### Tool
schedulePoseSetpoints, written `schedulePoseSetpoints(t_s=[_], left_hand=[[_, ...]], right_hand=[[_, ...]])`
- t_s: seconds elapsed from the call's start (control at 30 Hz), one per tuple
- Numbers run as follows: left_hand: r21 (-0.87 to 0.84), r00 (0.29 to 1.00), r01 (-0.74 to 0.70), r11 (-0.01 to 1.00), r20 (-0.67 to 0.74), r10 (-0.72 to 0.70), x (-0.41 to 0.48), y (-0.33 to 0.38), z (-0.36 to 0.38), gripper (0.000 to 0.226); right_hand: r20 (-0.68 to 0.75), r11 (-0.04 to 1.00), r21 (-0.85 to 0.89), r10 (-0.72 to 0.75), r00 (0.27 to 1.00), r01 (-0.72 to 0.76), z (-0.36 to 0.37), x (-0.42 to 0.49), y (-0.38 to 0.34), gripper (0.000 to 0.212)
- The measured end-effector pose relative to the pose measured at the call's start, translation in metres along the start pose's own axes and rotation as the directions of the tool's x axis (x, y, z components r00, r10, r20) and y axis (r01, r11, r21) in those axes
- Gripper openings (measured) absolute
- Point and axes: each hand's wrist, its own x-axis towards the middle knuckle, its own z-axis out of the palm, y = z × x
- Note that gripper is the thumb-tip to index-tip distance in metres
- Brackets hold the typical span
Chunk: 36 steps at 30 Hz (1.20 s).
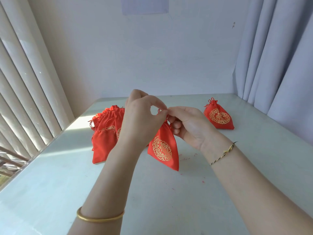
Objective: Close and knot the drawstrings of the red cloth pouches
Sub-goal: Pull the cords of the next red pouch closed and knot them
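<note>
A red cloth pouch (163,150) with a round gold emblem hangs above the middle of the table, its mouth gathered tight. My left hand (140,119) and my right hand (189,126) meet at its top, and both pinch the thin red drawstring (166,114) there between thumb and fingertips. A pile of several more red pouches (106,131) lies on the table to the left, partly hidden behind my left forearm. One closed pouch (219,117) with a knotted top stands alone at the back right.
The pale table (169,200) carries small red thread scraps near the hanging pouch. Vertical blinds (25,82) line the left edge, a grey curtain (279,56) hangs at the right, and a white wall stands behind the table.
</note>
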Motion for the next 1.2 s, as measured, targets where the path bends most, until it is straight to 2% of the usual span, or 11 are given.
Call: schedulePoseSetpoints(t_s=[0.17,0.37,0.47,0.63,0.73,0.83,0.87,0.93,1.0,1.1,1.2], left_hand=[[0.042,0.997,0.021,0.999,0.07,-0.024,0.002,-0.006,-0.002,0.008],[0.066,0.996,-0.026,0.997,0.085,0.02,0.005,-0.012,-0.005,0.008],[-0.018,0.996,0.04,0.999,0.081,-0.038,0.005,-0.015,-0.006,0.008],[-0.084,0.974,0.131,0.988,0.196,-0.112,0.006,-0.019,-0.012,0.02],[-0.13,0.949,0.18,0.975,0.286,-0.137,0.004,-0.013,-0.007,0.02],[-0.23,0.932,0.289,0.929,0.288,-0.218,0.002,-0.008,0.003,0.015],[-0.268,0.93,0.316,0.91,0.276,-0.242,0.001,-0.008,0.005,0.015],[-0.337,0.924,0.356,0.871,0.265,-0.275,0.0,-0.006,0.01,0.017],[-0.399,0.915,0.39,0.83,0.272,-0.299,0.0,-0.005,0.013,0.018],[-0.484,0.898,0.434,0.76,0.303,-0.32,0.002,-0.002,0.022,0.018],[-0.559,0.865,0.495,0.666,0.388,-0.318,0.007,0.009,0.036,0.018]], right_hand=[[0.061,0.999,0.046,0.011,0.998,-0.013,-0.003,0.001,0.001,0.025],[0.145,1.0,-0.009,0.01,0.989,-0.009,-0.01,0.002,0.0,0.01],[0.056,0.983,-0.15,-0.095,0.994,0.102,-0.018,0.004,-0.005,0.01],[-0.06,0.818,-0.49,-0.376,0.925,0.3,-0.032,0.008,-0.007,0.013],[-0.099,0.792,-0.551,-0.376,0.921,0.263,-0.039,0.01,-0.002,0.016],[-0.088,0.844,-0.501,-0.27,0.959,0.192,-0.039,0.008,0.004,0.005],[-0.08,0.86,-0.487,-0.215,0.973,0.15,-0.038,0.006,0.005,0.009],[-0.079,0.869,-0.492,-0.094,0.992,0.043,-0.043,0.0,0.004,0.044],[-0.084,0.786,-0.618,-0.101,0.991,0.027,-0.051,-0.009,0.004,0.06],[-0.014,0.595,-0.797,-0.187,0.982,0.102,-0.066,-0.021,0.013,0.037],[-0.007,0.586,-0.793,-0.279,0.96,0.165,-0.08,-0.021,0.023,0.015]])
